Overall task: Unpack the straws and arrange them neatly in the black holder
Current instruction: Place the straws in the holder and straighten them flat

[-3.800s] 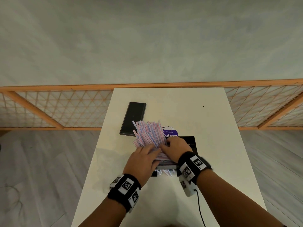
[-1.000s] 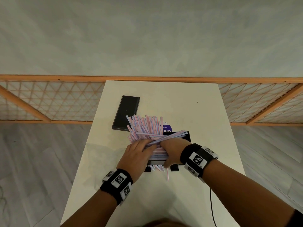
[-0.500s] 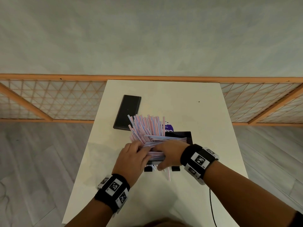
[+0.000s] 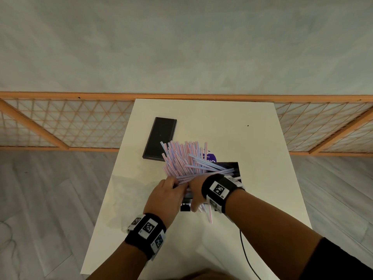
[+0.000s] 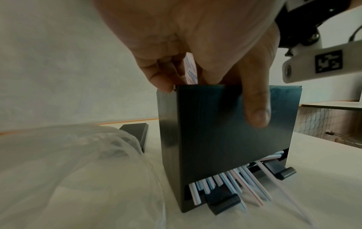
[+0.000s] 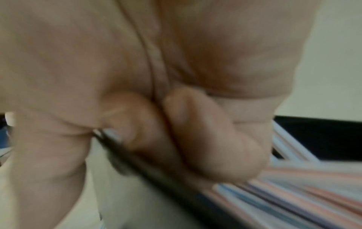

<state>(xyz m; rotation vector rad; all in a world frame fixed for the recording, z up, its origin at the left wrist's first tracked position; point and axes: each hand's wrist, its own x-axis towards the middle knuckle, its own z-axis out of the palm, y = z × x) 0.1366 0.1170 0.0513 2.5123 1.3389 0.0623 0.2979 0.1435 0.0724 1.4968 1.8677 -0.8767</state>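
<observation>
A loose bundle of pink, blue and white straws [image 4: 181, 158] stands fanned in the black holder [image 4: 228, 167] at mid-table, with several lying crosswise to the right. My left hand [image 4: 167, 193] grips the bundle low on its left side. My right hand [image 4: 196, 188] pinches the holder's front wall, its thumb [image 5: 256, 108] outside and curled fingers [image 6: 211, 139] inside against the straws. In the left wrist view, straw ends [image 5: 235, 186] poke out of the slot at the foot of the holder [image 5: 205, 131]. One straw [image 4: 210, 214] sticks out onto the table.
A flat black lid [image 4: 160, 138] lies behind and to the left on the white table [image 4: 252, 142]. A purple label [image 4: 211, 157] shows behind the straws. Clear plastic wrap [image 5: 68, 162] lies left of the holder. A black cable [image 4: 244, 251] runs off the near edge. A wooden lattice rail [image 4: 60, 126] stands beyond.
The crosswise straws have swung further right over the holder. My right hand has turned, its thumb now down the holder's front. My left hand keeps its grip on the bundle.
</observation>
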